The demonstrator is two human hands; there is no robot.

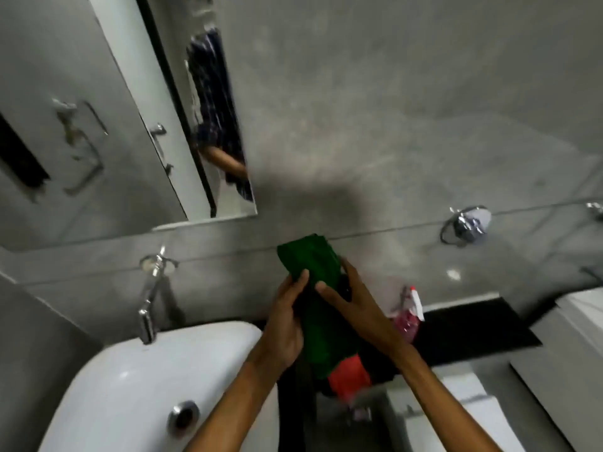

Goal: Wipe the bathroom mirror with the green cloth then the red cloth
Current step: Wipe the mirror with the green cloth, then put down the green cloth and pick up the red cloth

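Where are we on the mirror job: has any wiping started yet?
Apparently not. Both the left hand and the right hand hold the green cloth below the mirror, off the glass. The red cloth lies on the dark counter. Left: the green wipe, then the red one.

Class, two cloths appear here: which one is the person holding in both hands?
The green cloth, gripped by the left hand and right hand. The red cloth sits lower, apparently untouched.
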